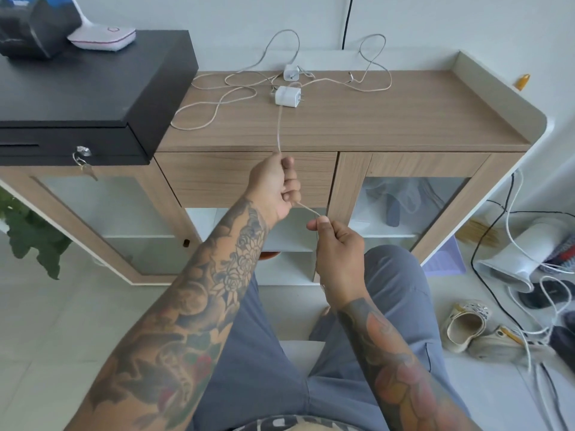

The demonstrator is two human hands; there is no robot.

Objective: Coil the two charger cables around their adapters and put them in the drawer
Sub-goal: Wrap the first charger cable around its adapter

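- Nearest to me, my right hand (337, 244) pinches a stretch of pale cable (279, 129) between thumb and forefinger, just below and to the right of the drawer (245, 178) front.
- My left hand (275, 186) is closed round the same cable directly in front of the drawer, fingers curled on it; a short length runs from this hand down to the right one.
- From the left hand the cable rises straight over the front edge of the bench (404, 119) to the near adapter (287, 95), a white cube lying on the wood above the drawer, prongs facing right.
- The drawer itself is shut.
- Just behind the near adapter sits the second adapter (291, 72), also white, near the back of the bench.
- Loose loops of the second cable (373, 60) spread left and right of both adapters, some leaning up against the wall; I cannot tell which loop belongs to which adapter.
- Left of the drawer, a black cash box (93, 82) rests on the bench with a key (85, 169) hanging from its lock.
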